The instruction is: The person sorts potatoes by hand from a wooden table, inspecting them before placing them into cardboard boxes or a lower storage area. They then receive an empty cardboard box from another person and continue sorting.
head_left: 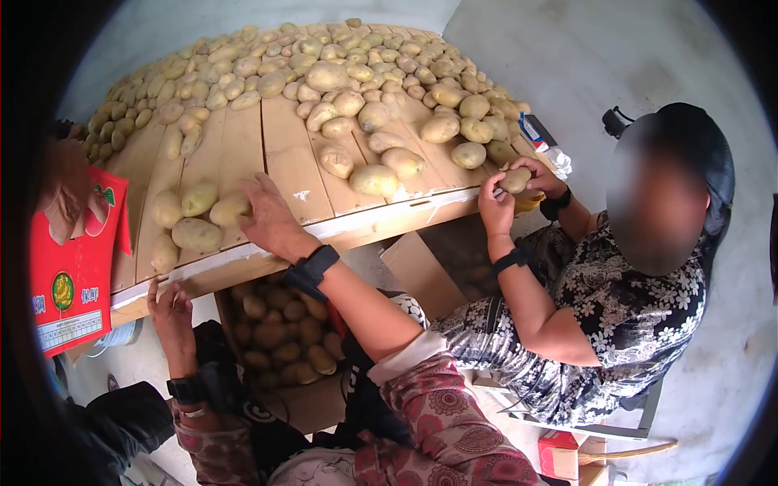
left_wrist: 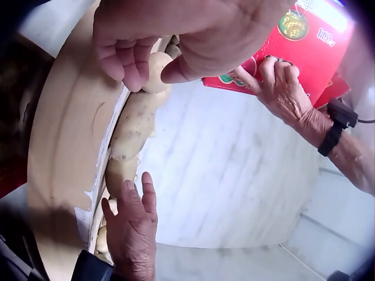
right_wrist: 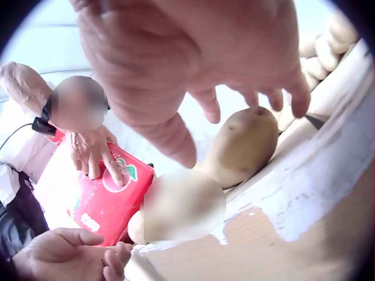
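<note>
Potatoes [head_left: 196,235] lie in a small group at the front left of the slatted table [head_left: 284,150]. My right hand [head_left: 279,220] reaches over the group's right side, fingers spread beside a potato [head_left: 230,209]; in the right wrist view this hand [right_wrist: 199,52] is above a potato [right_wrist: 243,146], fingers extended. My left hand [head_left: 172,324] is at the table's front edge, below the nearest potato [head_left: 164,253], fingers loosely bent. In the left wrist view the left hand [left_wrist: 193,35] has thumb and fingers apart near a potato [left_wrist: 158,73]; contact is unclear.
Many potatoes [head_left: 327,77] cover the table's back. At right, a seated person [head_left: 640,300] holds a potato [head_left: 515,180]. Another person's hand [head_left: 69,202] rests on a red box [head_left: 77,275] at left. Below the table stands a box of potatoes [head_left: 284,332].
</note>
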Tool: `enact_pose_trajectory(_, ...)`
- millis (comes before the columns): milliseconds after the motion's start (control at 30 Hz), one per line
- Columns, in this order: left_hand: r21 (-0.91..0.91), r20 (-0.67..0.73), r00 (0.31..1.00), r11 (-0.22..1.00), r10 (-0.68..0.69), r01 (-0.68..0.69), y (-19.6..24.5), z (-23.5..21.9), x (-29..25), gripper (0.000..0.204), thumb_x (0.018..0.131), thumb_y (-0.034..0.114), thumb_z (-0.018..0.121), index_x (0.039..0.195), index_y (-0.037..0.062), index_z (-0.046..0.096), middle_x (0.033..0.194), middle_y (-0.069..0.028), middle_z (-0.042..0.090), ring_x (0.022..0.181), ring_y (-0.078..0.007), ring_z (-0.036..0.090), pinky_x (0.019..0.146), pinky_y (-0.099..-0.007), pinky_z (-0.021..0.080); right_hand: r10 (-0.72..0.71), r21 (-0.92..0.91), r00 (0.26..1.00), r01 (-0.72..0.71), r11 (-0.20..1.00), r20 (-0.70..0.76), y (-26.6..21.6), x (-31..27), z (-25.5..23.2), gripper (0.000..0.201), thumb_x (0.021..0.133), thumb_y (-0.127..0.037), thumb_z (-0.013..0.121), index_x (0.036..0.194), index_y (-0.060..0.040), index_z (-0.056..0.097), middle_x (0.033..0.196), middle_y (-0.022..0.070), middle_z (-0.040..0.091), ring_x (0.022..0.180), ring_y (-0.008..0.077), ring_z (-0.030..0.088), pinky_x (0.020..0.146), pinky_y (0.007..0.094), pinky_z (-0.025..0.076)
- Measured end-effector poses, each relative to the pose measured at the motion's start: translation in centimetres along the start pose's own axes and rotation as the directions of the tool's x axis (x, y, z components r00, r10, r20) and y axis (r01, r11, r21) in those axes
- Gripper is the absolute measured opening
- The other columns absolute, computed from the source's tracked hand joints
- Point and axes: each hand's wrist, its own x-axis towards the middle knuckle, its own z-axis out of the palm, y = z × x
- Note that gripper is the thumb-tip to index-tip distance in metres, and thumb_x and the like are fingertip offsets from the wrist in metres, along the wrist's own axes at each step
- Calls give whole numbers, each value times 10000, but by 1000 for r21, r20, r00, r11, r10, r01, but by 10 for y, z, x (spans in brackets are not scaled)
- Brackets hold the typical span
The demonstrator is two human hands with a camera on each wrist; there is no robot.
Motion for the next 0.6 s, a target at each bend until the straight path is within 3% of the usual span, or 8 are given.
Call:
enact_pose_trajectory(100,-106,18,999,994,-38,40,-4,-9,6,306,876,146,574,1170,123,495,864,1,559,747,-94,551,678,-220,442,-115,30,972,124,992,-204,-6,-10,-19,345,751,-41,617,1092,-44,560,1136,248,547,1093,376,531,922,395,436)
enact_pose_trajectory(133,-141,164,986,988,-40,64,-7,-15,9,205,878,144,571,1078,119,537,854,4,555,736,-87,541,661,-209,436,-111,31,973,119,992,-202,-8,-14,-24,345,751,-41,617,1092,-44,560,1136,248,547,1093,376,531,922,395,436)
enact_pose_trajectory(200,-83,221,972,991,-84,105,-5,-12,3,203,876,147,574,1074,119,543,848,9,552,736,-84,536,656,-205,432,50,276,995,-71,958,85,-16,-22,-33,161,758,-54,613,914,-19,599,880,175,633,854,363,612,759,420,486)
enact_pose_trajectory(233,-33,278,953,991,-118,133,-4,-6,2,200,874,149,577,1070,118,549,842,13,548,736,-80,532,652,-201,428,50,279,995,-71,958,81,-16,-27,-31,161,758,-54,613,914,-19,599,880,175,633,854,363,612,759,420,486)
enact_pose_trajectory(300,-13,340,926,983,-167,183,-2,5,-2,205,869,154,586,1067,117,552,839,17,549,743,-79,532,647,-200,424,-229,116,960,212,970,160,-11,-43,-20,85,760,-78,608,817,-17,594,723,126,626,707,347,607,657,419,481)
enact_pose_trajectory(400,16,422,875,967,-238,255,2,4,-5,233,853,170,615,1067,100,557,863,11,574,766,-90,546,648,-213,420,-369,107,804,363,926,467,9,-58,-6,131,765,-173,629,849,-73,637,838,125,643,843,328,606,746,411,483)
enact_pose_trajectory(500,13,366,901,969,-235,247,-6,3,-1,277,862,171,604,1116,74,551,939,-44,627,831,-144,597,735,-268,478,-312,3,782,368,930,539,43,-64,-5,170,765,-145,641,914,-63,638,854,130,640,826,303,618,726,388,491)
enact_pose_trajectory(600,57,350,894,959,-280,279,-2,9,-5,182,876,158,581,1051,112,562,893,3,622,820,-115,601,751,-252,477,-4,-85,757,79,993,654,50,-71,-9,198,758,-135,643,933,-42,640,850,141,644,820,297,621,730,370,489)
